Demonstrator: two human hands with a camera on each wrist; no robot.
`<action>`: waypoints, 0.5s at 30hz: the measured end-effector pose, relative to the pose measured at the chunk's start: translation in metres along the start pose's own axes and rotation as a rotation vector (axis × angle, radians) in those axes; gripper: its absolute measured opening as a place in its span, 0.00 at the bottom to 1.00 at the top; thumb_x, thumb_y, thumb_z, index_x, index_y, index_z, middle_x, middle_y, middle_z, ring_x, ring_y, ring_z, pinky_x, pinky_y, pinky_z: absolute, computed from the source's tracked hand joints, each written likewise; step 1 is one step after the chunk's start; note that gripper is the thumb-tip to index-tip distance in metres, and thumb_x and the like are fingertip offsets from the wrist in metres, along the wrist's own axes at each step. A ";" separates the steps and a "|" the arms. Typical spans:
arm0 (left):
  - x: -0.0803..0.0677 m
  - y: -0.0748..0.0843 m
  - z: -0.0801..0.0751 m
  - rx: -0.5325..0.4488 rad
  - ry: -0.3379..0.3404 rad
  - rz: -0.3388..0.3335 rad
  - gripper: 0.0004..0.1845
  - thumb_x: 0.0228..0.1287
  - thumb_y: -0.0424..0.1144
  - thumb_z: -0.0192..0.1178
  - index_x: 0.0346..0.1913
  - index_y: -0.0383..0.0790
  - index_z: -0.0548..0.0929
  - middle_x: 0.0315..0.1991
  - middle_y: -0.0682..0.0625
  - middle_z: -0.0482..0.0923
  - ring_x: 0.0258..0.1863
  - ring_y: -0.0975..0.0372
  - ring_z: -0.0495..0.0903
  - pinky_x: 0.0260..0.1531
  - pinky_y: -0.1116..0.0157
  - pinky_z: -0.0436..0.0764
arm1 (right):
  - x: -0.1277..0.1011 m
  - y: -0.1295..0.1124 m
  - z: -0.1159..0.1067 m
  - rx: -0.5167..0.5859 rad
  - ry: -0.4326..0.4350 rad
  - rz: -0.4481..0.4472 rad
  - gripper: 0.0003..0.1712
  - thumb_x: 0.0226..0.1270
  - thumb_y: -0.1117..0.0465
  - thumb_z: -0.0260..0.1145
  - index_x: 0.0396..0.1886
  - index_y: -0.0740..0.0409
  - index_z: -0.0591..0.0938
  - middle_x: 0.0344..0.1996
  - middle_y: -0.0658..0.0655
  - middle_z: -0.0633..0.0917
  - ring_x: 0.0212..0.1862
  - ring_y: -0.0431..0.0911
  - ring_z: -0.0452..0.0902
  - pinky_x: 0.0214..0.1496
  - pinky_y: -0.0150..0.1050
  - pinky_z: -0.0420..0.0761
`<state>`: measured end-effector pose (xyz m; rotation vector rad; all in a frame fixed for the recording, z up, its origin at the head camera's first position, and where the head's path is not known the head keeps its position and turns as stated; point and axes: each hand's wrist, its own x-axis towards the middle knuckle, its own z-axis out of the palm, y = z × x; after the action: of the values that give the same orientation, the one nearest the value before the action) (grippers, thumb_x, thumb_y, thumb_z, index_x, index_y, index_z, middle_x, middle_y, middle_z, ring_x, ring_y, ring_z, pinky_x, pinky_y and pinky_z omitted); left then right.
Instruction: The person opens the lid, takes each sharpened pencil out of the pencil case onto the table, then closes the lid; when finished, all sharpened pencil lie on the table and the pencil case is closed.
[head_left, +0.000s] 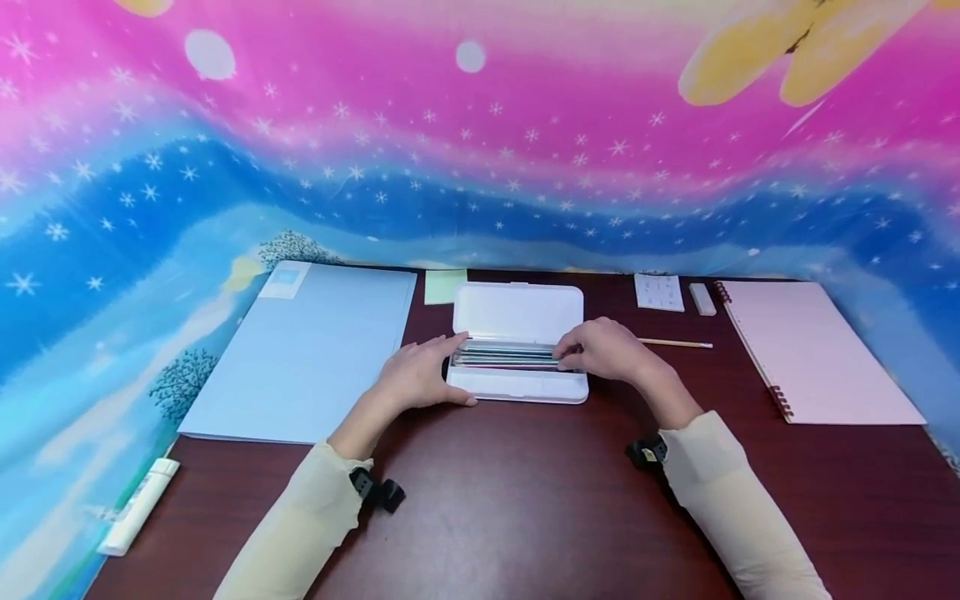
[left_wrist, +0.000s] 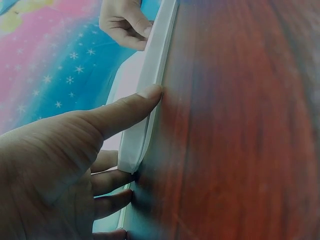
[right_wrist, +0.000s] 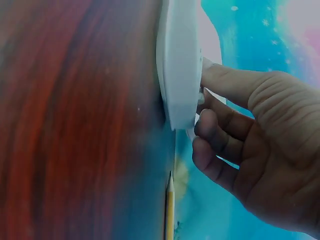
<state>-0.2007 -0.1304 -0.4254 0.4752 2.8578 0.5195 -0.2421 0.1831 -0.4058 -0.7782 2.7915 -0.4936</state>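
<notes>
Both hands are working at the open white pencil case (head_left: 517,386), which is lying toward the far side of the dark red table (head_left: 517,500), its lid (head_left: 517,308) tipping back away from me. Spread wide, my left hand (head_left: 416,375) is bracing the case's left end: the thumb is pressing straight against the front wall and the fingers are stretching along the left side. Opposite, my right hand (head_left: 603,350) is curling its fingers down inside, pinching at the right end of the slim pencils (head_left: 506,355); the rim is hiding just which I am holding. Those are lying lengthwise in the case, near the hinge. To the right, a yellow pencil (head_left: 678,342) is lying on the table, its sharpened tip pointing toward the case. Behind it, a small white pad (head_left: 659,292) and an eraser (head_left: 702,299) are sitting, and a pink spiral notebook (head_left: 825,354) is lying farther right. A pale blue folder (head_left: 307,350) is lying near my left hand.
</notes>
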 end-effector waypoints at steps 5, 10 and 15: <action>0.002 0.001 0.001 0.004 -0.006 -0.008 0.58 0.47 0.67 0.74 0.80 0.53 0.60 0.75 0.42 0.67 0.77 0.50 0.64 0.75 0.42 0.60 | -0.010 0.014 -0.007 0.074 0.059 0.023 0.09 0.65 0.56 0.73 0.44 0.43 0.93 0.43 0.50 0.92 0.47 0.46 0.86 0.52 0.49 0.84; 0.003 0.002 0.000 0.012 0.002 -0.017 0.58 0.47 0.67 0.74 0.80 0.53 0.60 0.75 0.42 0.68 0.77 0.50 0.64 0.75 0.42 0.59 | -0.020 0.033 -0.018 0.095 0.124 -0.019 0.09 0.65 0.59 0.73 0.43 0.44 0.93 0.37 0.48 0.91 0.42 0.44 0.85 0.47 0.46 0.83; 0.003 0.002 0.001 0.009 -0.008 -0.019 0.58 0.48 0.67 0.73 0.80 0.52 0.60 0.75 0.43 0.68 0.77 0.50 0.64 0.75 0.42 0.59 | -0.031 0.048 -0.028 0.114 0.155 -0.020 0.09 0.66 0.59 0.72 0.43 0.45 0.93 0.36 0.48 0.91 0.41 0.43 0.85 0.47 0.44 0.83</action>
<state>-0.2025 -0.1275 -0.4264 0.4501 2.8557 0.5004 -0.2458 0.2455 -0.3942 -0.7746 2.8670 -0.7388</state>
